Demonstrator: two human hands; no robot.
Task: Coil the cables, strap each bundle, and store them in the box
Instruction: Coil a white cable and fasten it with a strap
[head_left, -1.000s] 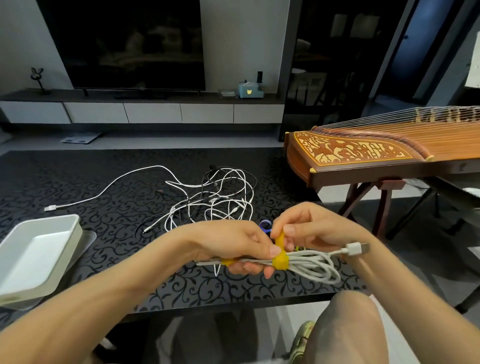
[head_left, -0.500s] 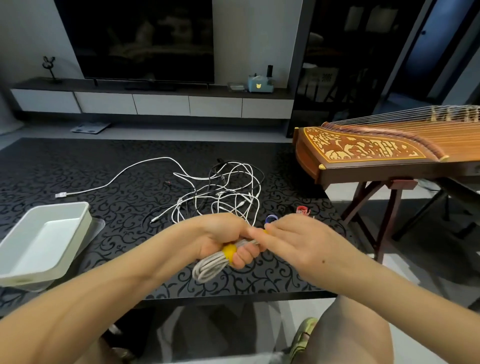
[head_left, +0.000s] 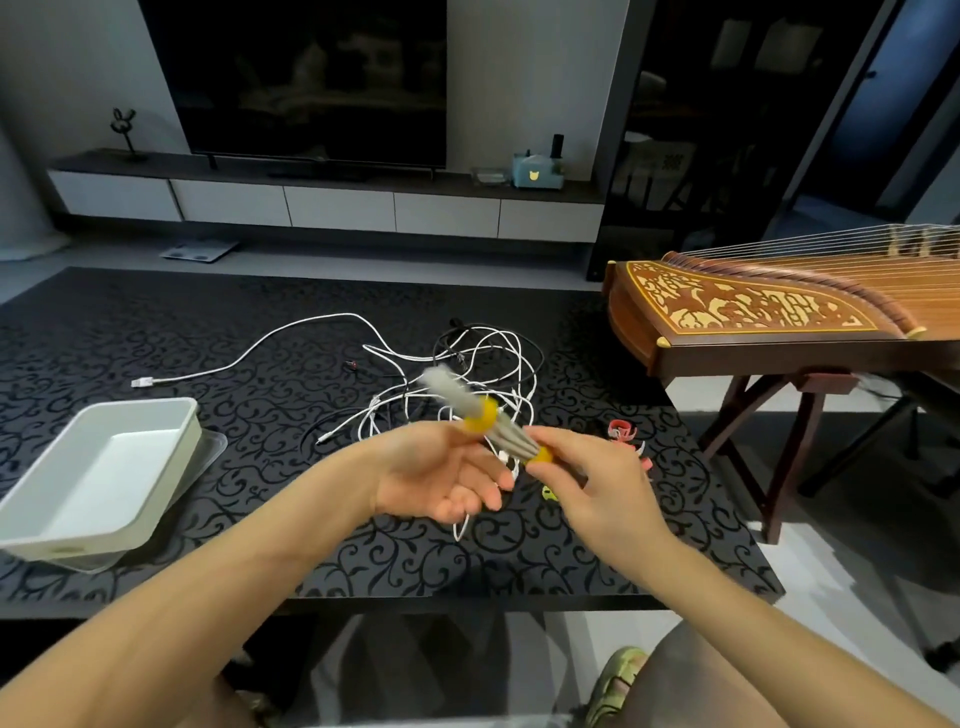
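A coiled white cable bundle (head_left: 511, 439), blurred by motion, carries a yellow strap (head_left: 480, 415) and hangs above the black patterned table (head_left: 260, 364). My right hand (head_left: 597, 483) pinches the bundle's near end at a yellow tip (head_left: 543, 454). My left hand (head_left: 441, 478) is palm-up with its lower fingers spread, and its thumb and forefinger touch the bundle at the strap. A tangle of loose white and black cables (head_left: 488, 358) lies behind the hands. The white box (head_left: 193, 431) stands at the left with nothing in it.
Spare straps lie near my right hand: red ones (head_left: 623, 431) and a yellow-green one (head_left: 548, 493). A wooden zither on a stand (head_left: 753, 317) is close on the right, past the table edge. One long white cable (head_left: 249, 353) runs toward the box.
The bundle has swung up from pointing down-left to pointing up and away. My left hand has opened from a full fist around it, and my right hand now pinches its near end.
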